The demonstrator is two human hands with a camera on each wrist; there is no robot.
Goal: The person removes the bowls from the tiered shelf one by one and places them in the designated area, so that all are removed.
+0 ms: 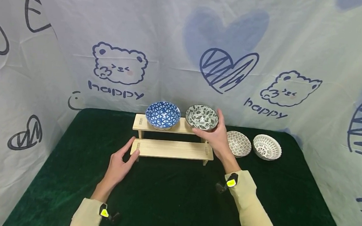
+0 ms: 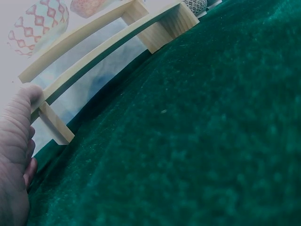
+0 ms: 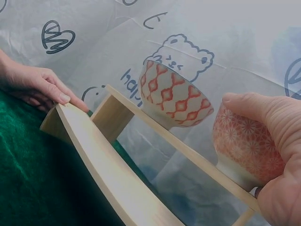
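Note:
A two-step wooden display stand (image 1: pixel 171 150) rests on the dark green cloth. At its left end, my left hand (image 1: pixel 118 166) holds the lower step, thumb at the front corner and fingers around the end. On the upper step's right side is a bowl with a dark leaf pattern inside (image 1: pixel 202 116); its outside shows pink flowers in the right wrist view. My right hand (image 1: pixel 216 136) grips this bowl from the right, thumb at the near rim. Left of it on the same step stands a blue-and-white bowl (image 1: pixel 163 114), with red diamonds outside.
Right of the stand, a bowl with a brown lattice pattern (image 1: pixel 238 144) and a white bowl with dark marks (image 1: pixel 267 147) sit on the green cloth (image 1: pixel 174 201). A printed white curtain (image 1: pixel 175 27) hangs close behind the stand and along both sides.

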